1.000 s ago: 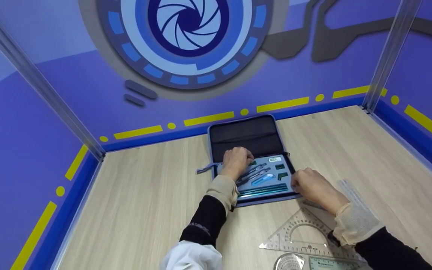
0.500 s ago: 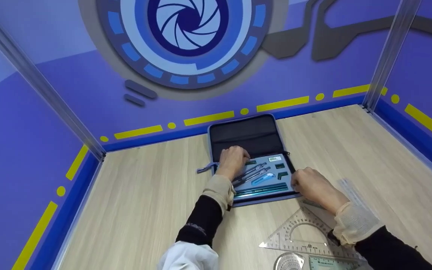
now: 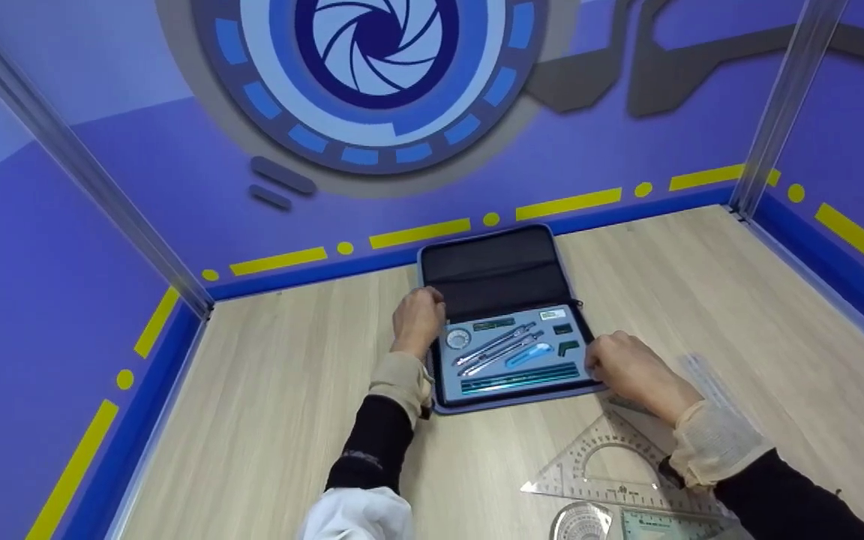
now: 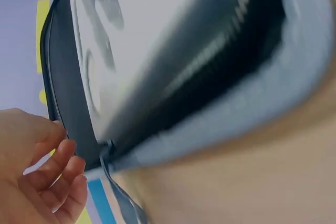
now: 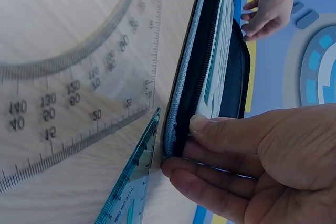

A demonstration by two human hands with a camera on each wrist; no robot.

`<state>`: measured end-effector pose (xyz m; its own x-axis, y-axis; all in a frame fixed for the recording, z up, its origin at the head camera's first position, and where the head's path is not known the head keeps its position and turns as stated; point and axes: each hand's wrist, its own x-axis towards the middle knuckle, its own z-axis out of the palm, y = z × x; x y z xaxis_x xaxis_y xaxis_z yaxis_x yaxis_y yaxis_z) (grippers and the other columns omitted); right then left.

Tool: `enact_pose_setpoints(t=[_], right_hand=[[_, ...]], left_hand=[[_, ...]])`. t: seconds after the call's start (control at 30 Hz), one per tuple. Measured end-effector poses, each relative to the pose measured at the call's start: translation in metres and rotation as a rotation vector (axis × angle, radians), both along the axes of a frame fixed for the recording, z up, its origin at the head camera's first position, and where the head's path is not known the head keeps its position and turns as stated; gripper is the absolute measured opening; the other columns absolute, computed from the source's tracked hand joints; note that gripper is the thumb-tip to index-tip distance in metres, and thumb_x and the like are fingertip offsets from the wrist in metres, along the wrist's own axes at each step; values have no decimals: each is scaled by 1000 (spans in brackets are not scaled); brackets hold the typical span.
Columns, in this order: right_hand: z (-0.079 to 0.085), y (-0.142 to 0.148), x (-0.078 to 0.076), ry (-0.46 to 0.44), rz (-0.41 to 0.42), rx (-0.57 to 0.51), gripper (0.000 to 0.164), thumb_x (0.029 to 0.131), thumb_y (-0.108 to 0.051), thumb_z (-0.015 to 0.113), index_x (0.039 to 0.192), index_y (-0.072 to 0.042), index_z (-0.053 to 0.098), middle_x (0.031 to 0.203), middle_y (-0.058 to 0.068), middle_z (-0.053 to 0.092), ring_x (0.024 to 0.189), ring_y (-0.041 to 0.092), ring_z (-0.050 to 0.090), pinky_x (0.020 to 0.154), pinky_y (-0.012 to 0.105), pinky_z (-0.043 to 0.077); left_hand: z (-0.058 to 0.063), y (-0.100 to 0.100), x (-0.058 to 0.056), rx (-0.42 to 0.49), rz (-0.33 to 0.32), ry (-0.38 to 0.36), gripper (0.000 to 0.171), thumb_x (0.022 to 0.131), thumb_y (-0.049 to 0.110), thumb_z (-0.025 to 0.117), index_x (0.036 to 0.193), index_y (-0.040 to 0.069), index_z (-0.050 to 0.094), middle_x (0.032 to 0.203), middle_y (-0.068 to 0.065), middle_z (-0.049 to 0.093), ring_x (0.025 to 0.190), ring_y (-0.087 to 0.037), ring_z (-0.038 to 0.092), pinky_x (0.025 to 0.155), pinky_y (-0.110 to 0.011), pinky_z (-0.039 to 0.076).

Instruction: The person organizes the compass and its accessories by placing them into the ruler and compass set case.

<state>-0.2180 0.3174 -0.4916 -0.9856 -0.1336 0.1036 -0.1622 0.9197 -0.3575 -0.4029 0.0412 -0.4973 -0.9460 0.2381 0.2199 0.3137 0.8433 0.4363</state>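
A zippered drawing-set case lies unfolded, its dark lid leaning back toward the wall. Set in its grey tray are two compasses, a blue cutter, green pencils, a small round piece and an eraser. My left hand hovers at the case's left side by the hinge; in the left wrist view its fingers are loosely bent with nothing between them. My right hand grips the case's right edge, thumb on the zipper rim and fingers against the outer side.
A clear set square lies in front of the case, with a protractor and a greenish ruler-like piece below it. A clear ruler lies beyond my right wrist. Purple walls enclose the table.
My left hand has moved left from above the tray to the case's left edge, uncovering the round piece and the compasses' left ends. My right hand stays on the case's right edge.
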Motion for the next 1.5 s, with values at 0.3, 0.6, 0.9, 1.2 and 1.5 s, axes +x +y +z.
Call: enact_pose_setpoints(t=[0.3, 0.6, 0.9, 1.2, 1.5], right_hand=[[-1, 0, -1, 24, 22, 6, 14, 80, 9, 70, 80, -3, 78, 79, 10, 76, 71, 22, 69, 66, 41, 58], [0, -1, -1, 15, 15, 15, 12, 81, 9, 71, 84, 0, 78, 83, 13, 76, 76, 28, 71, 68, 43, 59], [0, -2, -2, 3, 9, 23, 13, 80, 10, 70, 84, 0, 79, 84, 13, 77, 76, 28, 72, 68, 43, 59], [-2, -1, 0, 37, 11, 24, 16, 78, 11, 68, 79, -3, 77, 79, 10, 75, 69, 20, 67, 64, 41, 57], [-2, -2, 0, 41, 10, 34, 15, 78, 10, 69, 81, -1, 78, 81, 12, 76, 73, 26, 70, 68, 43, 58]], left_hand=[[-6, -11, -8, 252, 116, -225, 49, 100, 11, 55, 147, 0, 49, 141, -23, 60, 133, -36, 57, 111, -45, 46], [-4, -12, -16, 330, 121, -387, 60, 102, 8, 41, 160, 1, 27, 159, -23, 42, 149, -35, 39, 123, -44, 33], [-5, -19, -20, 438, 90, -397, 53, 105, 11, 37, 157, -3, 34, 157, -24, 45, 150, -36, 38, 124, -44, 30], [3, -23, -18, 513, 55, -425, 50, 109, 16, 35, 158, 5, 36, 155, -19, 49, 147, -33, 44, 120, -46, 37], [11, -29, -18, 531, 71, -361, 44, 112, 28, 36, 150, 12, 51, 149, -15, 55, 137, -29, 53, 112, -45, 44]])
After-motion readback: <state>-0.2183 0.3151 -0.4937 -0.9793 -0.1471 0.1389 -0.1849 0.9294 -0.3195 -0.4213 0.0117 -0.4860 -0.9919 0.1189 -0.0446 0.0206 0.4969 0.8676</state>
